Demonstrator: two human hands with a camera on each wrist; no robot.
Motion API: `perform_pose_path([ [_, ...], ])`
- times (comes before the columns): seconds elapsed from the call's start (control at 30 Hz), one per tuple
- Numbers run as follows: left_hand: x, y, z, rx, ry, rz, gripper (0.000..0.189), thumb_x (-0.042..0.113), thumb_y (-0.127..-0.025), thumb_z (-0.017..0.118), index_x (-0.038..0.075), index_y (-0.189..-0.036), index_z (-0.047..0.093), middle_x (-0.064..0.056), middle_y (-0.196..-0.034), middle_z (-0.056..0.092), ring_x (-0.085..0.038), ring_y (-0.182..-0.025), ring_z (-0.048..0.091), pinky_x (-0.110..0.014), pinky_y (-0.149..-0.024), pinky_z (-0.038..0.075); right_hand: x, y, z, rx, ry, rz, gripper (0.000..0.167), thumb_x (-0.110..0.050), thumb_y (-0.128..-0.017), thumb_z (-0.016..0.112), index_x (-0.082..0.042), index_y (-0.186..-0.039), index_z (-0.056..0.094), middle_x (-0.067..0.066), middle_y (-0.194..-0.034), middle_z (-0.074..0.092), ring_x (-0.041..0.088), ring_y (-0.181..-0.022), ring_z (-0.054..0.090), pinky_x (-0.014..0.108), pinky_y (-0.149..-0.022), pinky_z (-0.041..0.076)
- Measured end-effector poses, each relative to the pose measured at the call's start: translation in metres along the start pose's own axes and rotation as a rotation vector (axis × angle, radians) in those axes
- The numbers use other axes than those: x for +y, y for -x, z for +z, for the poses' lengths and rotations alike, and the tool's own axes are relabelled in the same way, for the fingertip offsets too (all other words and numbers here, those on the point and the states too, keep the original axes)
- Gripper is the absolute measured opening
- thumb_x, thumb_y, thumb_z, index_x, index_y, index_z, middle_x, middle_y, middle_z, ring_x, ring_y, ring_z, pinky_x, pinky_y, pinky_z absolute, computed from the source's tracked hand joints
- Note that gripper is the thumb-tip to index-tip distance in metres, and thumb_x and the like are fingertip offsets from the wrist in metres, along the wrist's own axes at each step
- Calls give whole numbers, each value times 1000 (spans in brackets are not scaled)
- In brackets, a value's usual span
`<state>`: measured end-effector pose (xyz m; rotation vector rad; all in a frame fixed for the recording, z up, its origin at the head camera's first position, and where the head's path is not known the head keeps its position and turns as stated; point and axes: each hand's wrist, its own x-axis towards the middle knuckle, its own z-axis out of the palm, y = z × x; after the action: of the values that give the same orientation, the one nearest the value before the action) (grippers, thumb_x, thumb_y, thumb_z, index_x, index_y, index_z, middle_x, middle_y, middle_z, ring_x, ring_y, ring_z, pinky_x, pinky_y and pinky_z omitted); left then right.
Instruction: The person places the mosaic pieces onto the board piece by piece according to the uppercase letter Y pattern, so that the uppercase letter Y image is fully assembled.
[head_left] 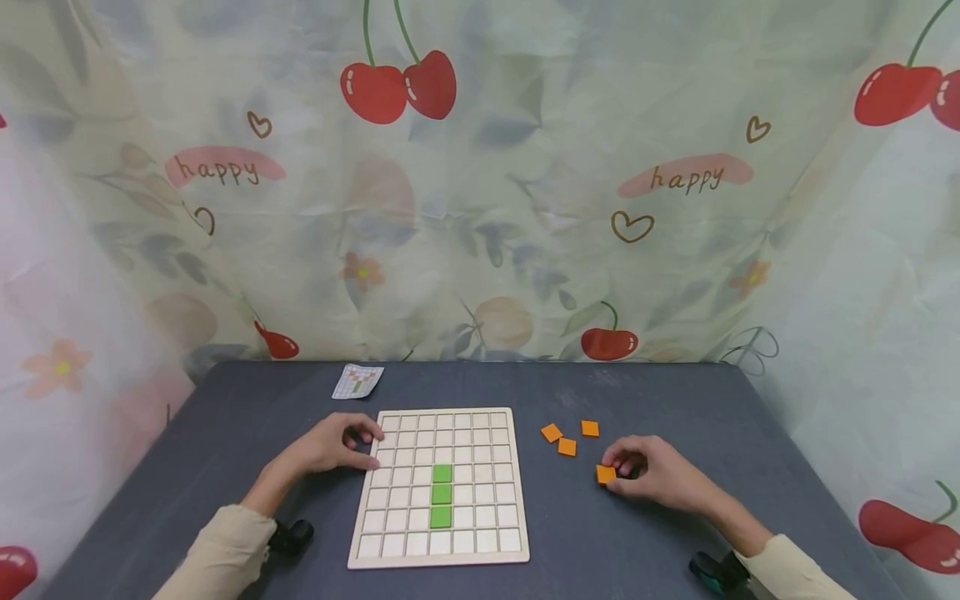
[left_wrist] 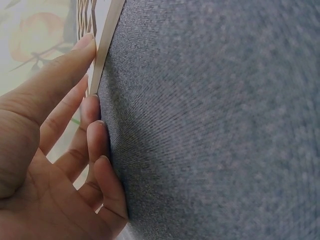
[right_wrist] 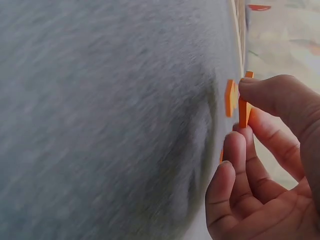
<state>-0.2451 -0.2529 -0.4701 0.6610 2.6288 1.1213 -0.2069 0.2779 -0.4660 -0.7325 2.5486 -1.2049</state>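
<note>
A pale wooden grid board point(head_left: 486, 560) lies flat on the table, with three green square tiles point(head_left: 442, 494) set in one column. At its left edge rests my left hand point(head_left: 330, 443), thumb and forefinger touching the rim. The left wrist view shows the thumb on the board's border point(left_wrist: 103, 52) and the other fingers loosely bent beside it. To the right of the board, my right hand point(head_left: 660, 473) pinches an orange square tile point(right_wrist: 244, 109) between thumb and fingers, close over the table. Several loose orange tiles point(head_left: 567, 447) lie between that hand and the board.
A small card point(head_left: 357, 382) with a coloured grid pattern lies at the table's back left. The dark grey cloth point(head_left: 637, 542) covers the table. Behind and at the sides hangs a printed curtain point(head_left: 480, 208) with cherries, meeting the table's far edge.
</note>
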Motion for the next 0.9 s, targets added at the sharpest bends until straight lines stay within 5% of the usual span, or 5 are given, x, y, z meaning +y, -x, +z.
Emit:
perform_pose_path([
  [0.9, -1, 1, -1, -6, 3, 23, 34, 17, -81, 89, 6, -108, 72, -4, -96, 61, -24, -90, 55, -31, -75, 44, -28, -59, 37, 3, -68, -142, 21, -15, -88, 83, -8, -105, 72, 3, -94, 66, 20, -79, 60, 30, -70, 51],
])
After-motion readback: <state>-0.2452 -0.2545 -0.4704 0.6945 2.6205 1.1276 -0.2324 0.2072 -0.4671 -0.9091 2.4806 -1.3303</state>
